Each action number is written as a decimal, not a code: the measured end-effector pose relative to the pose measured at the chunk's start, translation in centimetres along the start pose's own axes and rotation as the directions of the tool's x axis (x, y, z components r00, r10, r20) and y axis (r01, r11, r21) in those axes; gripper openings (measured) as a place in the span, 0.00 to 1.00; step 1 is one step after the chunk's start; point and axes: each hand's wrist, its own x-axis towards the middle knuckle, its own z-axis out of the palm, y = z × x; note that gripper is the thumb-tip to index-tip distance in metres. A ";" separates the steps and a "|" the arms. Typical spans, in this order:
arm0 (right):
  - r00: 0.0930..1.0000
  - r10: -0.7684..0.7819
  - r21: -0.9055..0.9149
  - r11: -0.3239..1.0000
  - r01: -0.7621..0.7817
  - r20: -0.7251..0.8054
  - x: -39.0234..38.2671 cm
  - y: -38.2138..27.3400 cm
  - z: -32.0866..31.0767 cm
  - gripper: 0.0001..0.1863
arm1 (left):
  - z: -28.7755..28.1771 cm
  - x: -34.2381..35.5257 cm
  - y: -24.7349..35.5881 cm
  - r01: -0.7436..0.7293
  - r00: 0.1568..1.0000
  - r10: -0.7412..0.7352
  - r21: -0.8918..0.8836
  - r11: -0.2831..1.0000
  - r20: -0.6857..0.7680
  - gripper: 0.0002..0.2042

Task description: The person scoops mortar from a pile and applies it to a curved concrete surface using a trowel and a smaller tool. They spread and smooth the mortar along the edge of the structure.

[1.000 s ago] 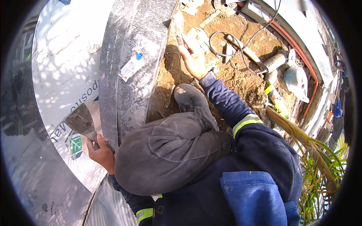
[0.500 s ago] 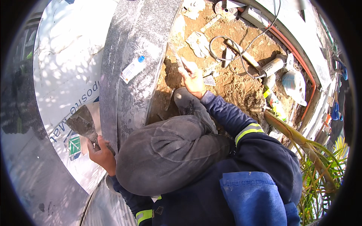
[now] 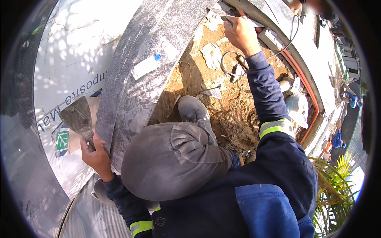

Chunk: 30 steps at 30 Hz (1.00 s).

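My left hand [image 3: 97,158] is closed around the handle of a wide putty knife [image 3: 77,116]. Its dirty grey blade is raised over the white printed sheet. Far forward, my right arm is stretched out, and my right hand [image 3: 241,35] is closed on a second putty knife [image 3: 216,12]. That tool's thin metal blade reaches toward the edge of the grey slab [image 3: 135,95]; I cannot tell whether they touch. A small white tube [image 3: 145,67] with a blue cap lies on the slab.
Brown soil [image 3: 194,79] fills the strip beside the slab, with crumpled paper [image 3: 211,55] and a trowel-like blade [image 3: 214,93] on it. A cable [image 3: 227,63], an orange pipe [image 3: 305,107] and a white hard-hat-shaped object [image 3: 297,108] are at the right. Palm leaves [image 3: 337,190] stand at the lower right.
My right hand has moved forward and to the right with its putty knife, toward the slab's far end. The left hand still holds its putty knife, and the view has shifted somewhat.
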 end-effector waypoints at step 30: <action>0.855 0.475 0.941 0.145 -0.306 0.206 -8.0 -0.1 10.7 0.24 | 0.2 -0.3 -0.3 0.104 0.994 -0.100 0.121 0.987 -0.041 0.22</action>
